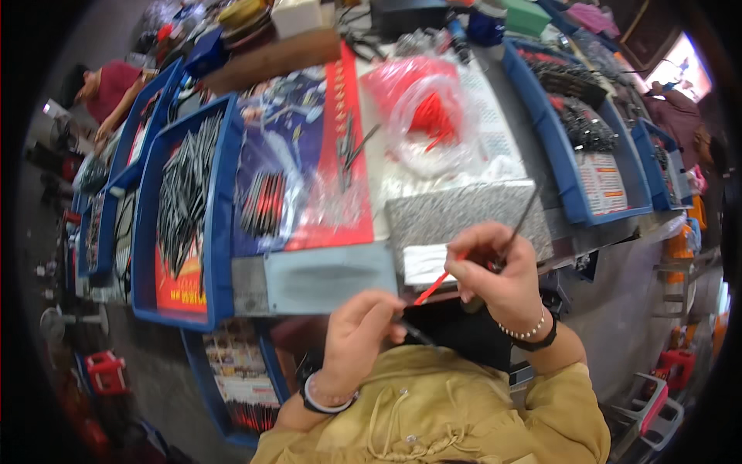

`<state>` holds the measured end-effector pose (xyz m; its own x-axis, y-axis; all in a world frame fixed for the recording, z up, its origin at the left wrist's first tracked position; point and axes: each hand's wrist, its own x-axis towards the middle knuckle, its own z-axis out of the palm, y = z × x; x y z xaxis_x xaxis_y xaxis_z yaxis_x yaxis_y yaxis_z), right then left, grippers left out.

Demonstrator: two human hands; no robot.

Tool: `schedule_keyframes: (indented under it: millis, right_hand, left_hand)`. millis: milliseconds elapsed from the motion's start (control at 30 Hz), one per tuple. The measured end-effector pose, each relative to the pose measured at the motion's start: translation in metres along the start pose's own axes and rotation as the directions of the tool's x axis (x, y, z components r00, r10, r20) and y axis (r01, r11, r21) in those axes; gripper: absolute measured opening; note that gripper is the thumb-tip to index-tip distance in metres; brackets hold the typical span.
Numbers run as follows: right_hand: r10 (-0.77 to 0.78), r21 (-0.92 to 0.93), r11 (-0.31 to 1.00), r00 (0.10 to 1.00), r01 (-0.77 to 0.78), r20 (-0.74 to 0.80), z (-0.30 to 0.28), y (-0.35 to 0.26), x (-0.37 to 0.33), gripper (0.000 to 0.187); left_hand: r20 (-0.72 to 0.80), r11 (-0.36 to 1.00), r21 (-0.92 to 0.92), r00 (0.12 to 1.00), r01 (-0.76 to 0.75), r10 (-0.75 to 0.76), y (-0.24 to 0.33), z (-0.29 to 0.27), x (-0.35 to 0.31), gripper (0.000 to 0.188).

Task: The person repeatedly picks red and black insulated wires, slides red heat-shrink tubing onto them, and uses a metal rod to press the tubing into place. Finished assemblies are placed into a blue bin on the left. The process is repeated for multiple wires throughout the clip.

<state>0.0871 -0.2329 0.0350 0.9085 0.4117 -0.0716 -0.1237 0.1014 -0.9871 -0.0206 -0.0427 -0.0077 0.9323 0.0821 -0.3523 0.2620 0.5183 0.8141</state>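
Observation:
Near the front edge of the bench, my left hand (359,336) is closed in a pinch around a slim dark rod (420,334). My right hand (495,267) pinches the upper end of a narrow red strip (434,288), whose lower end comes close to my left fingertips. A long thin dark tool (522,215) sticks up out of the same right hand; its grip is hidden by my fingers. Beyond that hand lies a speckled grey stone slab (464,210). Against its front edge rests a white folded piece (423,264).
A clear bag (433,116) of red pieces lies behind the slab. Left of it, a bundle of black-and-red slim parts (263,203) rests on a poster. Blue bins hold dark slender parts (188,182) and black metal parts (580,124). Another person (108,93) sits far left.

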Motion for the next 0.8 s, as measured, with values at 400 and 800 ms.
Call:
schedule_keyframes:
  millis: [400, 800]
  right_hand:
    - [-0.172, -0.373, 0.902, 0.974, 0.216, 0.148, 0.012, 0.033, -0.061, 0.025]
    - [-0.424, -0.437, 0.788, 0.897, 0.433, 0.124, 0.02, 0.037, -0.065, 0.034]
  left_hand:
    - [0.093, 0.989, -0.134, 0.993, -0.058, 0.071, -0.004, 0.002, -0.003, 0.025]
    - [0.094, 0.992, -0.083, 0.99, -0.097, 0.105, -0.006, 0.006, -0.005, 0.026]
